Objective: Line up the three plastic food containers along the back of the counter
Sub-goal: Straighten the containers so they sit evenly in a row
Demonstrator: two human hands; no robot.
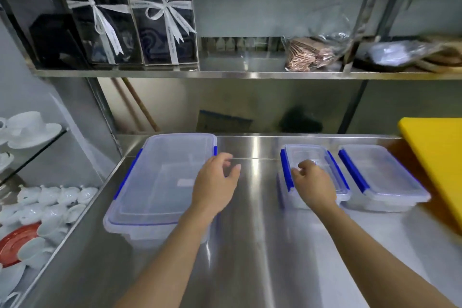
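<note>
At far left, beside the counter, white cups and saucers [27, 127] on a glass shelf, and below them more white crockery [50, 207] with one red plate [17, 242].

On the steel counter [250, 245], toward its back left corner, the large container [155, 182]: clear plastic, lid on, blue clips on the long sides. Long axis running from front to back, leaning slightly to the right at the far end. A small pale label visible through the lid, too blurred to read.

Over the right edge of this container, the left hand [215, 187], palm down, fingers spread and loosely curved, closed on nothing. Fingertips past the right rim, above bare steel; contact between palm and lid not possible to tell.

Farther right, well apart from the large one, the small container [320, 157], also clear with blue clips, long axis front to back, far end leaning slightly left. On its lid the right hand [315, 185], fingers curled downward on the top; whether pressing or only resting not possible to tell, and nothing pinched.

Just beside it to the right, the medium container [382, 177], same kind, parallel to the small one, untouched. At its right, touching or nearly so, a yellow cutting board [440, 157].

Above, on the shelf [225, 74], two dark gift boxes [130, 20] tied with white ribbon; printed words on the ribbon not legible.
</note>
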